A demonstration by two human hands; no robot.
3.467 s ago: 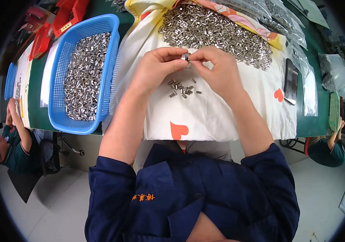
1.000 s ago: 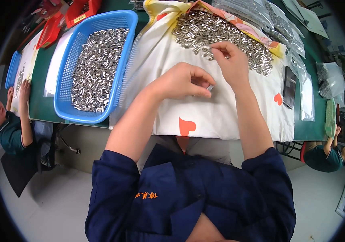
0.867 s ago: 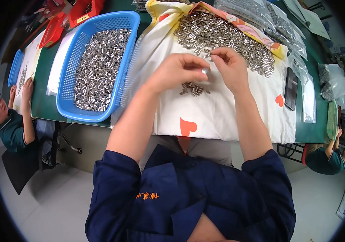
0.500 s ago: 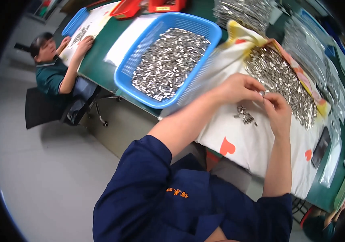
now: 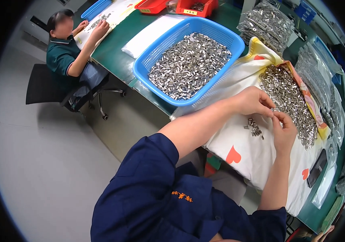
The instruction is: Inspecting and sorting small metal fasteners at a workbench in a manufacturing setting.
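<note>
My left hand point(image 5: 253, 101) and my right hand point(image 5: 284, 131) meet fingertip to fingertip above a white cloth point(image 5: 257, 161) with red hearts. Pinched where they meet is a small shiny metal cylinder point(image 5: 274, 109), mostly covered by the fingers. Just below my left hand lies a little cluster of metal cylinders point(image 5: 254, 128). Beyond both hands a large heap of the same cylinders point(image 5: 289, 97) spreads over the cloth, along its folded yellow edge.
A blue plastic basket point(image 5: 139, 66) full of metal cylinders stands at left. Behind are red bins point(image 5: 196, 9), a white packet point(image 5: 150, 36) and bagged metal parts point(image 5: 267, 26). A black phone point(image 5: 316, 168) lies at right. Another person point(image 5: 65, 54) sits at the far left.
The whole view has shifted, so the table sits lower and further right in the picture. Both my hands stay together at the same spot over the cloth, still pinching.
</note>
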